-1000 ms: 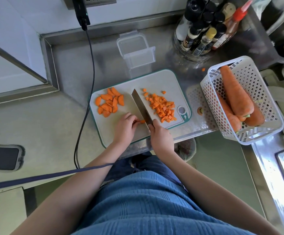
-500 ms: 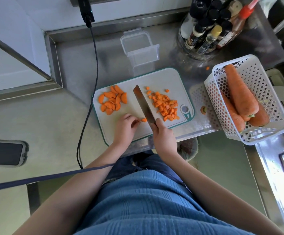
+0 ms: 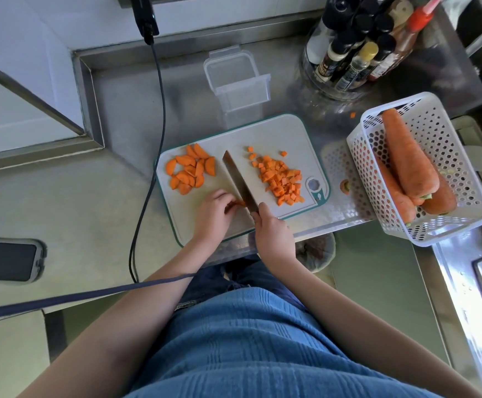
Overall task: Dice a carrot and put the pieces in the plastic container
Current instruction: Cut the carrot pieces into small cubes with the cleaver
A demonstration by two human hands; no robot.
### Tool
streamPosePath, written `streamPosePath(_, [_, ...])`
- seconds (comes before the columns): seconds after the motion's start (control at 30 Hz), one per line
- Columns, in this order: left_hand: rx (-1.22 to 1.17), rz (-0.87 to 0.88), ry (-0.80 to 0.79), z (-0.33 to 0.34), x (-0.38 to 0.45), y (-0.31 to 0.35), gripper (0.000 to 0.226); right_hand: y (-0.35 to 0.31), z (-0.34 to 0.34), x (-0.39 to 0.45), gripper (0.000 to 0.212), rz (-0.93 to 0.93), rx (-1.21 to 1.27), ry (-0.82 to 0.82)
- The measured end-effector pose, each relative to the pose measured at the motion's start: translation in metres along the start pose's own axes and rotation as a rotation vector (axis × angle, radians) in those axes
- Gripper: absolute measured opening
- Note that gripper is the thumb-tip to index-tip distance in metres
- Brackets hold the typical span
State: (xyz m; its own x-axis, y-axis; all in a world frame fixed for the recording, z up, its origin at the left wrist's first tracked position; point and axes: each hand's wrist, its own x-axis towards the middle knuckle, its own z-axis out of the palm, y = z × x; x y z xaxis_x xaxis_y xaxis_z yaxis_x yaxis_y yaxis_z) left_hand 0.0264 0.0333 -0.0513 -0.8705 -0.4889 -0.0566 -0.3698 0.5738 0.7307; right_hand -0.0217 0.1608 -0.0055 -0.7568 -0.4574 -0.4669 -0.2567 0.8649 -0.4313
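A white cutting board with a teal rim lies on the steel counter. Carrot slices are heaped at its left; diced carrot is piled at its right. My right hand grips the handle of a knife whose blade lies between the two piles. My left hand pinches a small carrot piece against the board, right beside the blade. The clear plastic container stands open behind the board, with no carrot visible inside.
A white perforated basket with whole carrots sits at the right. A glass jar of sauce bottles stands behind it. A black cable hangs down left of the board. A phone lies far left. A carrot end rests beside the board.
The hands and knife have stayed near the board's front edge, with the blade shifting slightly against the small carrot piece. The view has drifted a little.
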Motion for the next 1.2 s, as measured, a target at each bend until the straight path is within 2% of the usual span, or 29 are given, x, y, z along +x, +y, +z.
streamPosePath(0.2, [0.011,0.035,-0.011,0.002,0.000,-0.002,0.003,0.000,-0.002,0.002,0.021,0.019,-0.063,-0.011])
streamPosePath(0.33, [0.040,-0.011,0.008,0.006,0.002,-0.003,0.008,0.006,-0.009,0.005,0.018,-0.015,-0.141,0.041])
streamPosePath(0.43, [0.025,-0.049,0.032,0.010,0.008,0.005,0.014,0.015,-0.022,0.008,0.020,0.016,-0.017,0.123])
streamPosePath(0.57, [-0.038,-0.116,0.031,0.016,0.024,0.016,0.009,0.027,-0.030,0.011,0.024,0.052,0.185,0.188])
streamPosePath(0.7, [-0.091,-0.079,-0.020,0.014,0.028,0.012,0.011,0.037,-0.029,0.015,0.022,0.067,0.241,0.225])
streamPosePath(0.8, [-0.132,-0.090,0.015,0.006,0.020,0.006,0.014,0.036,-0.028,0.013,0.018,0.031,0.179,0.211])
streamPosePath(0.87, [-0.143,-0.117,0.061,-0.004,0.010,0.005,0.016,0.032,-0.027,0.012,0.025,-0.012,0.065,0.217])
streamPosePath(0.93, [-0.075,-0.034,0.164,-0.015,0.002,0.006,0.016,0.029,-0.027,0.010,0.035,-0.037,-0.106,0.232])
streamPosePath(1.03, [0.135,0.218,0.287,-0.026,-0.005,0.006,0.015,0.027,-0.031,0.009,0.037,-0.093,-0.271,0.312])
streamPosePath(1.13, [0.224,0.370,0.265,-0.026,-0.007,0.009,0.014,0.027,-0.032,0.011,0.061,-0.157,-0.373,0.377])
streamPosePath(1.2, [0.249,0.396,0.214,-0.024,-0.007,0.010,0.015,0.027,-0.031,0.013,0.065,-0.177,-0.387,0.397])
